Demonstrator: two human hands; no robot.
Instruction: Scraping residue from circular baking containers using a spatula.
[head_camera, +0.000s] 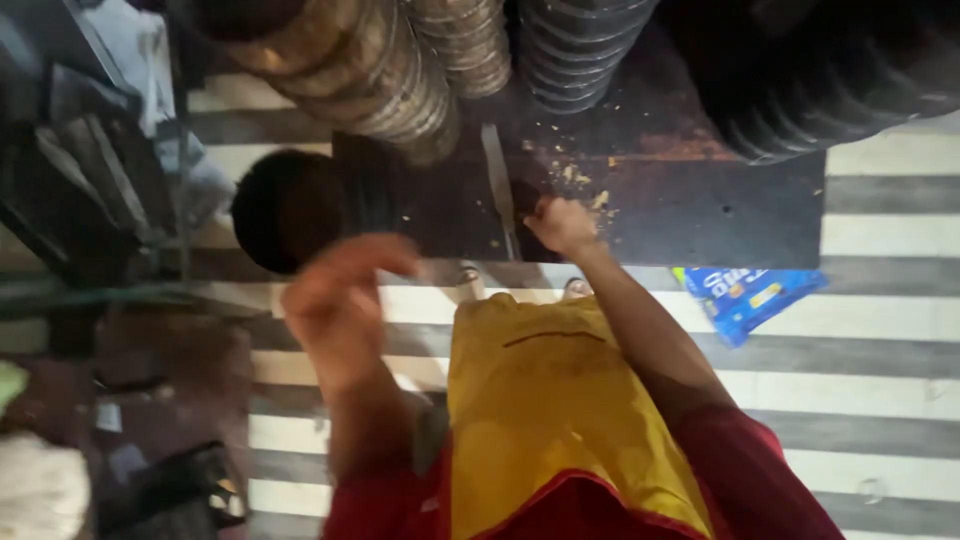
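One blue snack packet (748, 298) lies flat on the striped grey-and-white floor (880, 350), well off to the outer side of the right hand (562, 224), rectangular, with white lettering and a small yellow patch. That right hand is down on the dark board (700, 205), fingers curled in a fist around something small and dark; what it is I can't tell. Just beside it, toward the left hand, a long flat metal blade (498, 185) lies along the board, and pale crumbs (575, 178) are scattered just beyond the knuckles.

The left hand (335, 300) is lifted off the surface and blurred, fingers loosely bent and partly spread, holding nothing that shows. Just beyond it sits a round dark bowl (285, 210); its inside is too dark to read.

Further beyond both hands stand ribbed stacks: brassy stacked tins (370, 70), a smaller stack (465, 45) next to them, a grey ribbed stack (580, 50), and a big dark ribbed one (840, 80) above the right hand's side. What they hold is hidden.

Below the hands hangs a yellow apron (550, 400) over red clothing.
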